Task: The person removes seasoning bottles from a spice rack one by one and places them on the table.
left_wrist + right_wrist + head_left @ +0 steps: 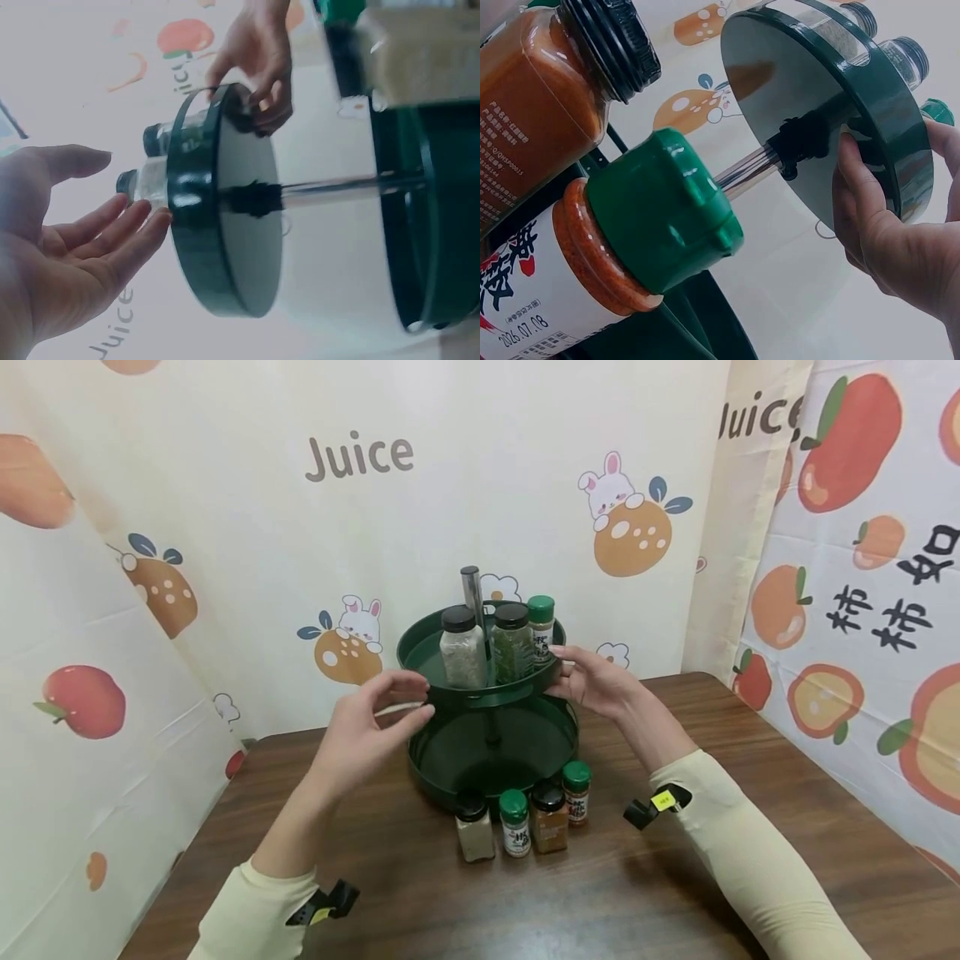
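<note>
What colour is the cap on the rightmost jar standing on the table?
Green; the cap shows best in the right wrist view.

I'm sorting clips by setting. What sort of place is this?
Probably a staged tabletop booth rather than a working kitchen: pale fruit-printed fabric-like curtains face a brown wood-grain table on three sides, and a round dark-green two-tier tray stands there with small green- and black-lidded jars.

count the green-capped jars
3: one round green-capped jar on the dark-green circular upper tray; another between two black-capped jars on the brown wooden table; a red-filled one at that row's right end. Others may be hidden.
</note>
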The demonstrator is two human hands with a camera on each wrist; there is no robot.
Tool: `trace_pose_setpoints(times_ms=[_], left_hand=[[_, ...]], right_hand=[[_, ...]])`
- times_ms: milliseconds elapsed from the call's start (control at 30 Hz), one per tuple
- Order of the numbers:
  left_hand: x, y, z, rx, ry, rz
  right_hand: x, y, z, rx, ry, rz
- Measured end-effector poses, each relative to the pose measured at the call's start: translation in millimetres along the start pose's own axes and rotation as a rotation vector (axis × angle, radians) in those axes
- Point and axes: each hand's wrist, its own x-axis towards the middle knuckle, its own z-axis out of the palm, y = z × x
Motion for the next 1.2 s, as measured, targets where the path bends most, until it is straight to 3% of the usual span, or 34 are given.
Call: trace_pose_setpoints(times_ms=[167, 633, 1033, 1200], left_hand=[[21.2, 9.0, -9.7, 0.028, 0.041, 0.005], [59.3, 6.9, -19.3, 0.141, 0.021, -0.033], [76.6, 5.5, -12.3, 0.063, -0.058, -0.039], [82.5, 6.5, -6.2, 0.085, -0.08, -0.051]], right_hand=[[1, 0, 1, -0.001, 0.001, 0.004], [1, 1, 1, -0.004, -0.004, 0.0], [0, 1, -1, 0.012, -0.022, -0.013], [0, 1, -1, 0.011, -0.015, -0.012]])
